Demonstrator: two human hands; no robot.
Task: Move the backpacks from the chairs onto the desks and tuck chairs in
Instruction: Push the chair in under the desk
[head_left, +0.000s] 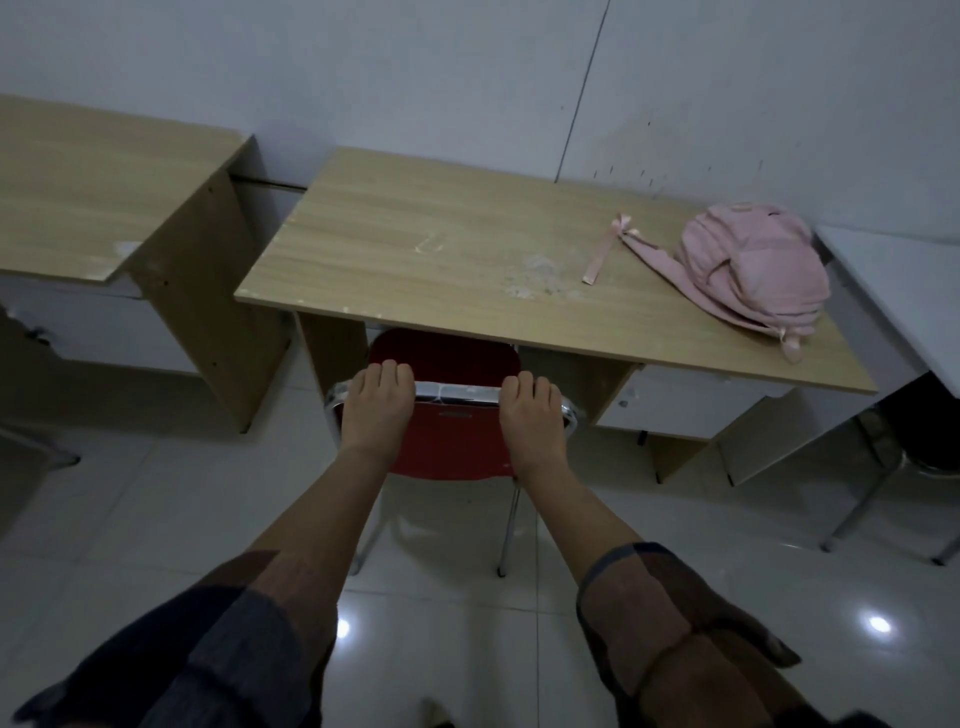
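— Where did the hands sit?
— The left hand (375, 410) and right hand (531, 415) each gripped the red chair (452, 441) by its top rail, fingers curled over.
— The backpack?
— The pink backpack (748, 275) lay on the desk (415, 249), up to the right, well apart from both hands.

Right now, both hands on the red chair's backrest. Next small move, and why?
Probably push the red chair a little further forward under the desk. The pink backpack already lies on the desktop, the left hand and right hand both grip the chrome top rail, and only the seat front is under the desk edge; the backrest stands clear of it.
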